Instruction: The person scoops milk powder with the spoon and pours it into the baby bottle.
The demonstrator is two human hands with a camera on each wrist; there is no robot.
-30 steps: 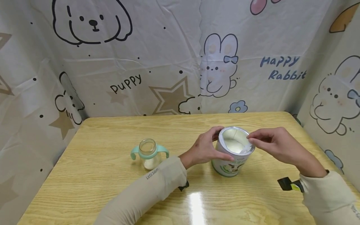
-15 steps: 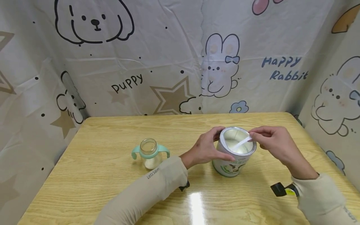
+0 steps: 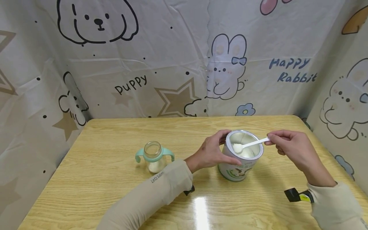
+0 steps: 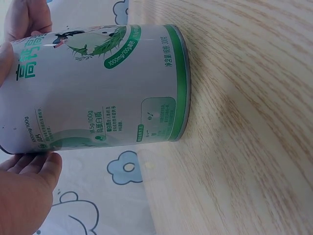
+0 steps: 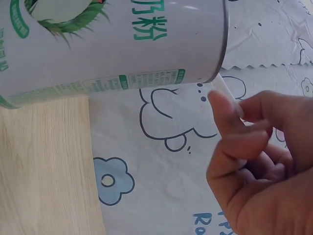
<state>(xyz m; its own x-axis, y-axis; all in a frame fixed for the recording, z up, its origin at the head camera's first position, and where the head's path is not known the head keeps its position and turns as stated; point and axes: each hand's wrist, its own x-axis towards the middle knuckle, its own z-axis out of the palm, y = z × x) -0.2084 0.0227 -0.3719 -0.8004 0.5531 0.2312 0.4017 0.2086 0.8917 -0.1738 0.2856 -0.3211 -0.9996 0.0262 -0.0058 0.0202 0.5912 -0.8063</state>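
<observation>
An open milk powder can [image 3: 234, 171], white with green print, stands on the table with pale powder inside. My left hand [image 3: 211, 150] grips its left side near the rim, thumb across the front and fingers behind. In the left wrist view, those fingers wrap the can [image 4: 98, 93]. My right hand [image 3: 293, 151] pinches the handle end of a white scoop [image 3: 256, 142], whose powder-filled bowl is inside the can's mouth. The right wrist view shows the thumb and fingers [image 5: 225, 110] on the handle; the scoop's bowl is hidden there by the can.
A baby bottle [image 3: 153, 156] with mint-green handles, uncapped and holding some powder, stands left of the can, just beyond the left sleeve. The wooden table [image 3: 115, 191] ends at a printed cloth backdrop [image 3: 172, 64] behind and at both sides.
The right hand dips toward the can with the scoop, then draws back to the right. The scoop's bowl has come up into sight, heaped with powder. The left hand keeps its hold.
</observation>
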